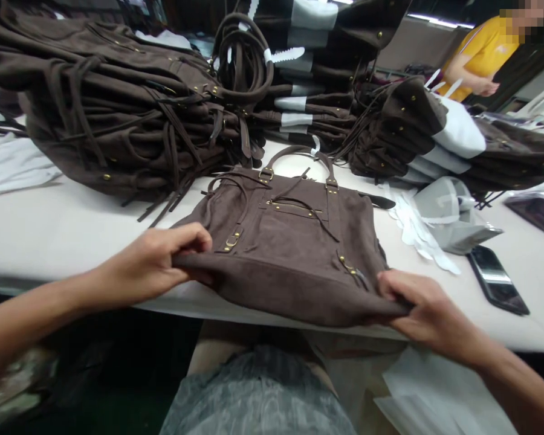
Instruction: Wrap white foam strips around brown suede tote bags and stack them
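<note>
A brown suede handbag (290, 241) with brass buckles, a front zip and thin tassels lies flat on the white table (49, 223), its handles pointing away from me. My left hand (156, 263) pinches the bag's near left bottom corner. My right hand (419, 305) grips the near right bottom corner at the table's edge. Both hands are closed on the suede.
Tall piles of the same brown bags (118, 103) fill the back of the table, some stuffed with white paper (457, 130). A black phone (496, 278) and white paper scraps (412, 226) lie at the right. A person in a yellow shirt (478, 54) stands far right.
</note>
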`<state>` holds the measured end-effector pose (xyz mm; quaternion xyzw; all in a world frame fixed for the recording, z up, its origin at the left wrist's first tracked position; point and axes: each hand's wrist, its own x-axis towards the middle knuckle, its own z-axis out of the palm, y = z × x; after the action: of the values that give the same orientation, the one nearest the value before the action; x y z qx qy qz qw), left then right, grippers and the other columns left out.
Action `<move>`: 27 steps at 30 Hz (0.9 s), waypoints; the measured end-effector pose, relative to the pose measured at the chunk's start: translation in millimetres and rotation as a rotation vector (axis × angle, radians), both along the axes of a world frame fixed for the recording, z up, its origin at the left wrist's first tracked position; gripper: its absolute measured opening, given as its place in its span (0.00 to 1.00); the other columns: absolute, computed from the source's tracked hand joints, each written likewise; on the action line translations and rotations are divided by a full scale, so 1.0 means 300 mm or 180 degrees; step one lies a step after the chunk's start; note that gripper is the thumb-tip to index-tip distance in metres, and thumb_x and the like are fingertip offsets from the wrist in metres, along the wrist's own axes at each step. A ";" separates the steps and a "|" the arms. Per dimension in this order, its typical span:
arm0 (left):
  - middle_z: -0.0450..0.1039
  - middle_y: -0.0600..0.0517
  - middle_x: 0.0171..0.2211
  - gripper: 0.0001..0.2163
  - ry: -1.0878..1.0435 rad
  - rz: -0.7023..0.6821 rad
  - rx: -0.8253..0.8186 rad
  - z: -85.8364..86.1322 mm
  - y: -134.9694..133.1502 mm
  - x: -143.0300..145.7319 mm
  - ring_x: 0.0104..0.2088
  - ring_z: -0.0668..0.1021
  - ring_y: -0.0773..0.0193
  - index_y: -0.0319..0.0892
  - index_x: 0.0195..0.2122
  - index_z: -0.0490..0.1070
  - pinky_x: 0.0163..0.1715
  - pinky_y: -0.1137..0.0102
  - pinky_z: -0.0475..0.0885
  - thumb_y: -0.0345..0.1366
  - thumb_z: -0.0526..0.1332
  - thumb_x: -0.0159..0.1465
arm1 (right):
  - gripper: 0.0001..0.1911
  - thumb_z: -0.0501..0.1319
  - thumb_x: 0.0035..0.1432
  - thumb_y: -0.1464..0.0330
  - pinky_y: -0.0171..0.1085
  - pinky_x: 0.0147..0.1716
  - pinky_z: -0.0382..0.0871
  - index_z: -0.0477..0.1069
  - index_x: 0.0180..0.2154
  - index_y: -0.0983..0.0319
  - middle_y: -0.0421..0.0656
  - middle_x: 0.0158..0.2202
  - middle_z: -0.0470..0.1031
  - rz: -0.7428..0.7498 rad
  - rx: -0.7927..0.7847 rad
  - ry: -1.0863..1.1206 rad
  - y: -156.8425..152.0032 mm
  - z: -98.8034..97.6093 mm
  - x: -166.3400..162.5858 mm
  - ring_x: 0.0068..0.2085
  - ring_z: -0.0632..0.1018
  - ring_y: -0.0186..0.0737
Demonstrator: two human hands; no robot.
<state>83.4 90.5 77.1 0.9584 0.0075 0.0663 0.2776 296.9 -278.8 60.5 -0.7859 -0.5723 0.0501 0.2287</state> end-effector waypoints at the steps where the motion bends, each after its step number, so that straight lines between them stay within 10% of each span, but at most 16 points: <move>1: 0.67 0.58 0.25 0.08 0.0156 0.0125 -0.0214 0.029 0.003 0.030 0.25 0.69 0.68 0.43 0.33 0.65 0.24 0.75 0.62 0.38 0.63 0.57 | 0.20 0.66 0.55 0.60 0.33 0.23 0.55 0.57 0.24 0.59 0.35 0.22 0.61 -0.0181 -0.0093 0.0275 0.007 0.033 0.036 0.24 0.63 0.33; 6: 0.68 0.58 0.22 0.20 0.1044 0.0581 -0.1140 -0.025 0.001 0.211 0.23 0.70 0.65 0.43 0.36 0.64 0.22 0.73 0.61 0.50 0.66 0.50 | 0.22 0.65 0.51 0.55 0.33 0.25 0.55 0.55 0.22 0.60 0.34 0.22 0.58 -0.0673 -0.0334 0.1139 0.137 -0.006 0.213 0.26 0.63 0.33; 10: 0.74 0.55 0.29 0.17 0.0593 0.0872 -0.0107 -0.114 0.000 0.263 0.30 0.75 0.59 0.46 0.39 0.72 0.31 0.70 0.65 0.51 0.63 0.54 | 0.21 0.64 0.50 0.55 0.33 0.26 0.55 0.57 0.23 0.60 0.34 0.21 0.59 -0.0843 -0.0496 0.0840 0.216 -0.070 0.255 0.27 0.64 0.34; 14: 0.76 0.53 0.29 0.17 0.0067 0.0954 0.0994 -0.070 0.010 0.199 0.31 0.76 0.57 0.49 0.45 0.74 0.30 0.69 0.61 0.50 0.58 0.60 | 0.15 0.64 0.51 0.56 0.33 0.27 0.59 0.66 0.27 0.61 0.35 0.23 0.65 -0.0617 -0.0899 0.1019 0.193 0.036 0.216 0.28 0.68 0.35; 17: 0.75 0.56 0.29 0.15 0.0298 0.0535 0.0496 -0.021 0.034 0.144 0.29 0.76 0.60 0.48 0.43 0.74 0.29 0.71 0.63 0.48 0.58 0.60 | 0.16 0.68 0.48 0.56 0.32 0.27 0.62 0.71 0.30 0.62 0.36 0.27 0.72 -0.0206 -0.1461 0.1909 0.173 0.102 0.211 0.30 0.72 0.37; 21: 0.75 0.57 0.29 0.16 0.1091 0.0290 -0.0255 -0.002 0.070 0.147 0.31 0.76 0.61 0.46 0.39 0.75 0.31 0.73 0.67 0.53 0.61 0.58 | 0.23 0.71 0.43 0.51 0.32 0.29 0.66 0.74 0.33 0.63 0.39 0.32 0.76 -0.0012 -0.1753 0.2561 0.200 0.026 0.268 0.34 0.75 0.41; 27: 0.74 0.54 0.44 0.19 0.1027 -0.0335 0.0100 0.029 -0.019 0.205 0.45 0.75 0.59 0.50 0.46 0.73 0.46 0.72 0.68 0.53 0.65 0.58 | 0.35 0.71 0.43 0.50 0.38 0.47 0.67 0.74 0.52 0.57 0.42 0.47 0.76 0.0093 -0.1377 0.1777 0.227 -0.001 0.241 0.48 0.75 0.50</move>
<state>144.9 84.7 85.8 0.9599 0.0007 -0.1030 0.2608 369.3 -210.7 60.2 -0.7640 -0.4750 0.3862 0.2039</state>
